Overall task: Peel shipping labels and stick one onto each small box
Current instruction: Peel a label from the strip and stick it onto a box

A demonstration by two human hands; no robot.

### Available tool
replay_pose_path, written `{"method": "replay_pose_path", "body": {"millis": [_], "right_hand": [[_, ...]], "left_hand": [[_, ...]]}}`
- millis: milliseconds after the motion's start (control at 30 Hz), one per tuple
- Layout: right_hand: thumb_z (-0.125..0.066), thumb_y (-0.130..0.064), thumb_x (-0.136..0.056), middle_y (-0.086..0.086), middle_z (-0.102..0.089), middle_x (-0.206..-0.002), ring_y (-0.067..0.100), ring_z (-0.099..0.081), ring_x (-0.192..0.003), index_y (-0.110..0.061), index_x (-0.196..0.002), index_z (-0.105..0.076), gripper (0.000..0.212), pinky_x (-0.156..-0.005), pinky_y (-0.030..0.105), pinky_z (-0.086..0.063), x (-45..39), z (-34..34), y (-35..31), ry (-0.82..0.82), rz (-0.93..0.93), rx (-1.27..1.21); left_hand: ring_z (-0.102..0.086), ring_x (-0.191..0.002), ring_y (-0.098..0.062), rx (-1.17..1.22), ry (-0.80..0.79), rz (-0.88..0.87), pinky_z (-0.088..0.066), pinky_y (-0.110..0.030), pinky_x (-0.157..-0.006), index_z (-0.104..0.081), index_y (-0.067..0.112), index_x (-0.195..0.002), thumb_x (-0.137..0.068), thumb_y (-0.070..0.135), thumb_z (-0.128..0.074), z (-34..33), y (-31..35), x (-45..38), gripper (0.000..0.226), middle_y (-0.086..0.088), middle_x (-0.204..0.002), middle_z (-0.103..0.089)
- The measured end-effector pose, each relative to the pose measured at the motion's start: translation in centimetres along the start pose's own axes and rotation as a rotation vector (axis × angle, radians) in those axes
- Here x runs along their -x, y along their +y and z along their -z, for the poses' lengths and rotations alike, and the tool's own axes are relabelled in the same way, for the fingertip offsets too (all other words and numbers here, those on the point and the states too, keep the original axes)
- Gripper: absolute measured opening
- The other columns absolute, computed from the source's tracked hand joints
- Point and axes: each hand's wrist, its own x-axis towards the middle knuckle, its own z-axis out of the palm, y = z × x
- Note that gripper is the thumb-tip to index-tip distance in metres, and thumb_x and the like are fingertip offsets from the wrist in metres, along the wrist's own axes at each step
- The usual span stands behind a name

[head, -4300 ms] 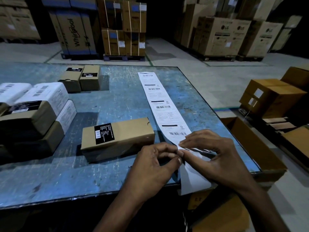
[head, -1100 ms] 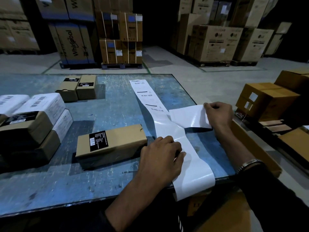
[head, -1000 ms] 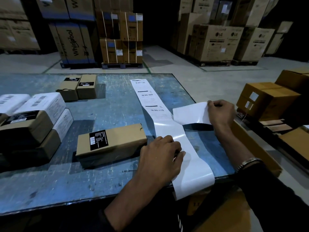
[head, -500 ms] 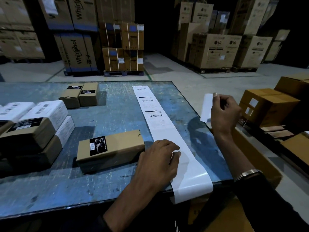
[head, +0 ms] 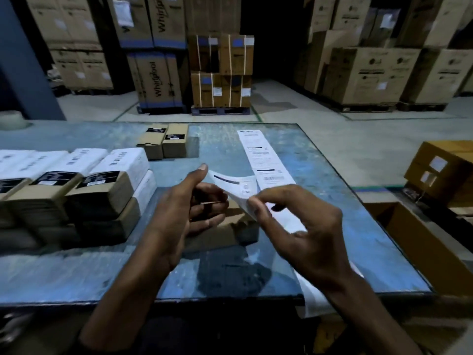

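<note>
- The left hand (head: pixel 184 213) and the right hand (head: pixel 302 226) hold one peeled label (head: pixel 234 187) between them, up off the table (head: pixel 230 278) and curved, its printed side toward the camera.
- The left thumb is raised at the label's far left corner, with the other fingers curled under the sheet; the right hand pinches the near right edge between thumb and fingertips.
- Directly below the label lies a small brown box (head: pixel 225 231), flat on the table (most of its top is hidden by the left hand and the label, so I cannot tell whether the label touches it).
- The strip of labels (head: pixel 263 160) runs from the far right part of the table toward the near edge; its middle is hidden behind the right hand, and a blank white end (head: pixel 314 298) hangs over the table's front edge.
- To the left, just beside the left wrist, are stacked boxes (head: pixel 97 201), brown ones with black stickers in front and white-wrapped ones with barcodes behind.
- Two more little brown boxes (head: pixel 166 142) stand side by side, touching, toward the far side of the table, well apart from the hands.
- Off the table's right side sit an open carton (head: pixel 419 242) low down and a closed carton (head: pixel 445 167) with white stickers farther back.
- Beyond the table, large cartons (head: pixel 371 75) stand stacked on the warehouse floor.
</note>
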Motion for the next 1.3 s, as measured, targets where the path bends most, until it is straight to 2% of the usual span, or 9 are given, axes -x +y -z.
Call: {"method": "replay_pose_path", "body": {"millis": [200, 333, 467, 600, 767, 867, 1000, 1133, 1300], "right_hand": [[-0.08, -0.016, -0.098, 0.0, -0.079, -0.101, 0.019, -0.074, -0.094, -0.008, -0.098, -0.082, 0.008, -0.079, 0.037, -0.057, 1.5, -2.1, -2.1, -0.124, 0.079, -0.046], [-0.084, -0.027, -0.095, -0.002, -0.079, -0.108, 0.018, -0.072, -0.103, -0.01, -0.101, -0.083, 0.019, -0.087, 0.034, -0.057, 2.0, -2.6, -2.6, -0.179, 0.037, -0.051], [-0.077, -0.064, -0.088, -0.004, -0.069, -0.134, 0.019, -0.063, -0.129, -0.021, -0.119, -0.076, 0.053, -0.101, 0.028, -0.05, 2.7, -2.3, -3.0, -0.147, -0.265, -0.181], [-0.065, -0.088, -0.078, -0.009, -0.068, -0.13, 0.014, -0.069, -0.119, -0.029, -0.129, -0.065, 0.078, -0.095, 0.03, -0.055, 3.7, -2.8, -3.1, 0.0, -0.71, -0.504], [-0.079, -0.045, -0.086, 0.013, -0.079, -0.106, 0.038, -0.075, -0.101, -0.008, -0.087, -0.074, 0.037, -0.085, 0.057, -0.063, 4.2, -3.0, -3.3, -0.013, -1.044, -0.642], [-0.08, -0.034, -0.088, 0.014, -0.081, -0.1, 0.034, -0.077, -0.1, -0.004, -0.077, -0.071, 0.033, -0.099, 0.066, -0.057, 4.1, -2.6, -3.6, 0.004, -1.082, -0.633], [-0.081, -0.034, -0.088, 0.014, -0.081, -0.101, 0.033, -0.076, -0.099, -0.007, -0.078, -0.073, 0.03, -0.1, 0.068, -0.056, 4.0, -2.2, -3.7, 0.03, -1.088, -0.621], [-0.08, -0.028, -0.09, 0.008, -0.082, -0.102, 0.026, -0.078, -0.104, -0.003, -0.083, -0.077, 0.026, -0.107, 0.058, -0.054, 3.6, -1.6, -3.3, 0.061, -1.079, -0.569], [-0.079, -0.017, -0.091, 0.005, -0.082, -0.106, 0.021, -0.077, -0.107, -0.004, -0.082, -0.079, 0.016, -0.108, 0.047, -0.054, 4.0, -1.7, -1.9, 0.107, -1.057, -0.535]], "left_hand": [[-0.071, -0.065, -0.024, -0.017, 0.131, -0.119, -0.053, -0.022, -0.046, -0.073, 0.003, -0.095, -0.09, 0.026, -0.08, 2.3, 0.0, -0.4, 0.025, -0.019, -0.09, -0.079], [-0.073, -0.071, -0.026, -0.04, 0.158, -0.193, -0.055, -0.026, -0.049, -0.066, 0.016, -0.078, -0.09, 0.015, -0.08, 3.3, -0.3, -1.0, 0.018, -0.018, -0.087, -0.079], [-0.073, -0.068, -0.021, -0.006, 0.13, -0.31, -0.056, -0.028, -0.054, -0.062, 0.015, -0.073, -0.096, 0.019, -0.075, 3.7, -0.3, -0.7, 0.026, -0.009, -0.079, -0.078], [-0.077, -0.073, -0.022, 0.007, 0.127, -0.399, -0.061, -0.029, -0.061, -0.068, 0.001, -0.086, -0.098, 0.018, -0.072, 3.9, -0.1, -0.4, 0.021, -0.01, -0.082, -0.08], [-0.077, -0.073, -0.016, -0.072, 0.127, -0.447, -0.056, -0.016, -0.064, -0.068, 0.008, -0.079, -0.098, 0.019, -0.073, 4.4, -0.2, -0.9, 0.022, -0.004, -0.079, -0.079], [-0.077, -0.076, -0.015, -0.181, 0.145, -0.486, -0.062, -0.027, -0.07, -0.071, 0.01, -0.081, -0.097, 0.024, -0.074, 4.6, -0.2, -1.3, 0.021, -0.002, -0.079, -0.08], [-0.074, -0.084, -0.039, -0.32, 0.122, -0.489, -0.061, -0.053, -0.079, -0.075, 0.012, -0.082, -0.094, 0.035, -0.078, 5.2, -0.1, -2.6, 0.026, -0.01, -0.084, -0.079], [-0.071, -0.076, -0.004, -0.533, 0.096, -0.488, -0.05, -0.029, -0.078, -0.08, 0.021, -0.075, -0.091, 0.044, -0.078, 5.5, 0.5, -3.9, 0.028, 0.011, -0.078, -0.078], [-0.074, -0.09, -0.008, -0.62, -0.061, -0.426, -0.052, -0.038, -0.096, -0.085, 0.025, -0.083, -0.091, 0.044, -0.079, 5.4, 0.5, -6.3, 0.022, 0.009, -0.085, -0.081]]}}
